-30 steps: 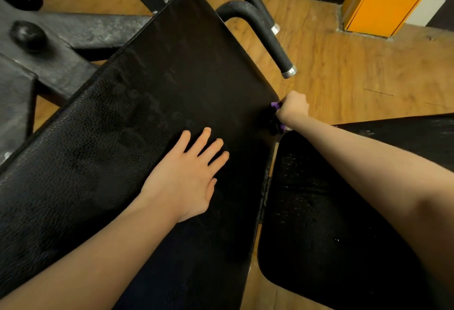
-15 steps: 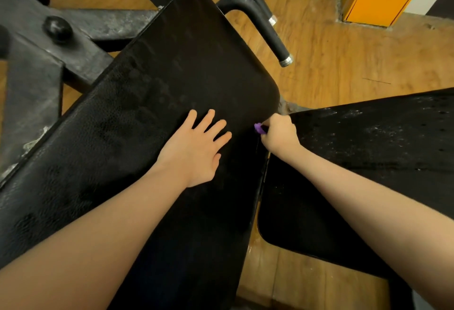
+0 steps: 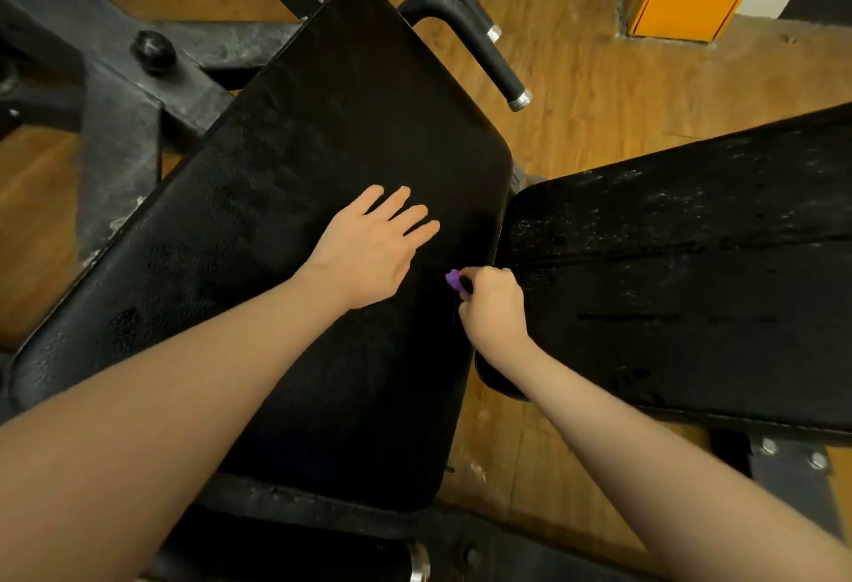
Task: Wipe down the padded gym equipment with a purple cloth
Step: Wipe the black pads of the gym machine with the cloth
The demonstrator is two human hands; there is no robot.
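1. Head view looks down on the large pad (image 3: 322,194), my landmark for everything else; it slopes away from me, so I lean on it to keep steady.
2. My left hand (image 3: 373,249) lies flat on the large pad, fingers straight and spread, holding nothing; I judge it is there to brace me and the pad while the other hand rubs.
3. My right hand (image 3: 493,309) is curled into a fist at the large pad's right edge, gripping the purple cloth (image 3: 454,280); only a small tuft shows past my knuckles.
4. Bunching the cloth small probably lets me press it along that narrow side edge.
5. Just right of the large pad, the second pad (image 3: 682,268) shows pale specks, so I judge it remains to be wiped.
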